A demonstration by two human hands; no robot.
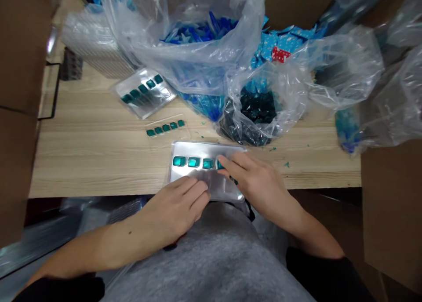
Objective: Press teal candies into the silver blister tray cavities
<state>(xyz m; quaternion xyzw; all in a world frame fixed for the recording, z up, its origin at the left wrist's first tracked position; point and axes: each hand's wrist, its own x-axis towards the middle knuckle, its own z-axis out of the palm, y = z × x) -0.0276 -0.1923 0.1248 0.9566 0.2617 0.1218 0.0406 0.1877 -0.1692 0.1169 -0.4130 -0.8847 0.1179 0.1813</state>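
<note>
A silver tray (184, 174) lies at the front edge of the wooden table (99, 161), with a row of green square gems (193, 162) set in its top. My left hand (174, 207) rests on the tray's lower edge, fingers stretched flat and together. My right hand (253, 179) lies over the tray's right end, its fingertips pressed on the rightmost gem (220, 165). Whether those fingers pinch a gem is hidden.
A clear strip holding several green gems (165, 128) lies behind the tray. A second filled tray (145, 93) sits further back left. Plastic bags hold dark green gems (257, 110) and blue pieces (204, 31). Cardboard boxes (20, 73) flank both sides.
</note>
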